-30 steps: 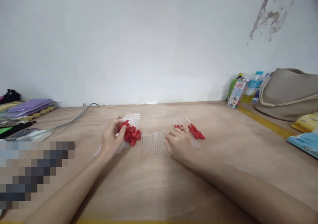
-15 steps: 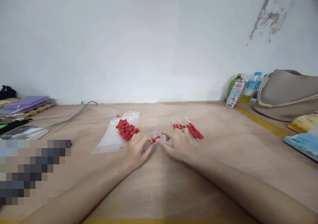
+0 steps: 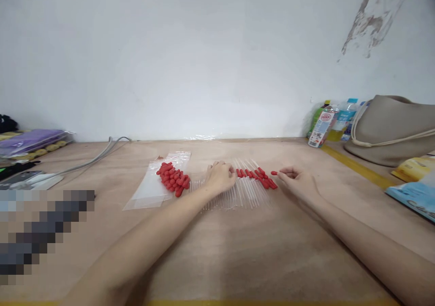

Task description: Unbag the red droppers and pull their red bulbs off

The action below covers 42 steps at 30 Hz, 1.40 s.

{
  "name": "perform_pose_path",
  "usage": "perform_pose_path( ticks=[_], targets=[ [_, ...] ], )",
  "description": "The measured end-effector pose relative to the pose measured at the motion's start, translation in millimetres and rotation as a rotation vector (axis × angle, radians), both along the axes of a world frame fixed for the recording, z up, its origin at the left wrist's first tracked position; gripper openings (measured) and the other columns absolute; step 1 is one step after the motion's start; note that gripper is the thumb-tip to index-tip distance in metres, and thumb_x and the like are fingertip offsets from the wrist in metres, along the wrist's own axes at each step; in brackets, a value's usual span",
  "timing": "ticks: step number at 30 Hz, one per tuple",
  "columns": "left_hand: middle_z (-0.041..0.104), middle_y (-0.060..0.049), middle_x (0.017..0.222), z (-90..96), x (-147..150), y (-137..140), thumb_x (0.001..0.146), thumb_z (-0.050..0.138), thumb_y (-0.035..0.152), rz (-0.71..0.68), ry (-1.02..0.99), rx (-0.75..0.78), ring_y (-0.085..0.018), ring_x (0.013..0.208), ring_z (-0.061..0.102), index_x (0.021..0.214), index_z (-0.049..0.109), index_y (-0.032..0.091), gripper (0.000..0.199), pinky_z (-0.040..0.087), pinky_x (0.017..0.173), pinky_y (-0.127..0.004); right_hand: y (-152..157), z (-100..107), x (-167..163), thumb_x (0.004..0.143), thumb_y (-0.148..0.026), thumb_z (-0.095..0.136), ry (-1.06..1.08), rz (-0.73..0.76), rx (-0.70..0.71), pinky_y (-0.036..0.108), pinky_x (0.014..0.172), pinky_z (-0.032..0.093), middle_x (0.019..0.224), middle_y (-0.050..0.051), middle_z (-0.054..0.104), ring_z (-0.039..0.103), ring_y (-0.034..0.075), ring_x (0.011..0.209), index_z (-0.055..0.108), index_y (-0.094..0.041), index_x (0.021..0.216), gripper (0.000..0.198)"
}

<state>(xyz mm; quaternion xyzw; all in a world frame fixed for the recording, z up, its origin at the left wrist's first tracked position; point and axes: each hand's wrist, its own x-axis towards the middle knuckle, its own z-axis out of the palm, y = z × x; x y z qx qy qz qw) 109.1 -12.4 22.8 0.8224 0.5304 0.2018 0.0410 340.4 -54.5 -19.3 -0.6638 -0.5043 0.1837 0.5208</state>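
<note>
My right hand point(image 3: 294, 179) pinches a red rubber bulb point(image 3: 273, 173) at its fingertips, just right of several glass droppers with red bulbs point(image 3: 261, 174). Whether a glass tube is in that bulb, I cannot see. Over a row of thin clear glass tubes point(image 3: 249, 193) rests my left hand point(image 3: 219, 177), its fingers curled down; anything in them is hidden. A heap of loose red bulbs point(image 3: 173, 178) lies to the left, on clear plastic zip bags point(image 3: 146, 193).
Drink bottles point(image 3: 322, 127) and a grey-beige bag point(image 3: 394, 129) stand at the right by the wall, near a blue packet point(image 3: 413, 199). Grey cables point(image 3: 98, 157) and purple packets point(image 3: 37, 141) lie on the left of the wooden table point(image 3: 190, 260).
My hands were together around a red bulb above the tubes. The right hand has moved right with a red bulb; the left has moved slightly right and farther from me.
</note>
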Motion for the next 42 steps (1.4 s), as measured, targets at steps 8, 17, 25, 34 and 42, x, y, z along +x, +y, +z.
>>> perform_pose_path(
  ticks=[8,17,25,34,42],
  targets=[
    [0.066,-0.015,0.093,-0.5,32,43,0.055,0.062,0.044,0.228,0.045,-0.231,-0.032,0.097,0.055,0.069,0.066,0.016,0.031,0.036,0.084,-0.042,-1,-10,15,0.064,-0.045,0.057,-0.309,-0.069,-0.214,0.024,0.052,0.037,0.068,0.002,0.067,0.059,0.017,0.062,0.067,-0.022,0.072,0.026],
    [0.067,-0.011,0.092,-2.2,36,53,0.052,0.065,0.038,0.292,-0.004,-0.359,-0.029,0.094,0.057,0.069,0.066,0.017,0.027,0.042,0.075,-0.032,-4,-8,8,0.074,-0.047,0.047,-0.321,-0.029,-0.179,0.026,0.061,0.039,0.065,0.001,0.067,0.060,0.018,0.068,0.066,-0.021,0.072,0.033],
    [0.066,-0.008,0.076,15.9,-13,34,0.078,0.041,0.032,0.146,-0.172,-0.273,-0.018,0.072,0.061,0.072,0.059,0.015,0.026,0.042,0.060,-0.025,-3,-7,8,0.080,-0.044,0.039,-0.311,-0.081,-0.152,0.034,0.075,0.036,0.080,0.005,0.069,0.060,0.021,0.082,0.057,-0.020,0.089,0.031],
    [0.059,0.000,0.071,1.8,-69,-59,0.085,0.041,0.036,-0.209,-0.377,-0.156,-0.012,0.065,0.054,0.076,0.051,0.018,0.022,0.040,0.057,-0.023,-41,17,-64,0.081,-0.037,0.049,-0.634,0.121,0.389,0.033,0.076,0.027,0.077,0.002,0.067,0.056,0.017,0.075,0.064,-0.023,0.078,0.021],
    [0.061,-0.001,0.073,-23.2,-51,-95,0.086,0.043,0.035,-0.288,-0.581,-0.283,-0.012,0.065,0.056,0.083,0.051,0.017,0.020,0.043,0.057,-0.023,-71,21,-108,0.083,-0.037,0.051,-0.559,0.431,0.296,0.032,0.071,0.027,0.072,-0.001,0.067,0.053,0.016,0.071,0.067,-0.026,0.080,0.019]
  ],
)
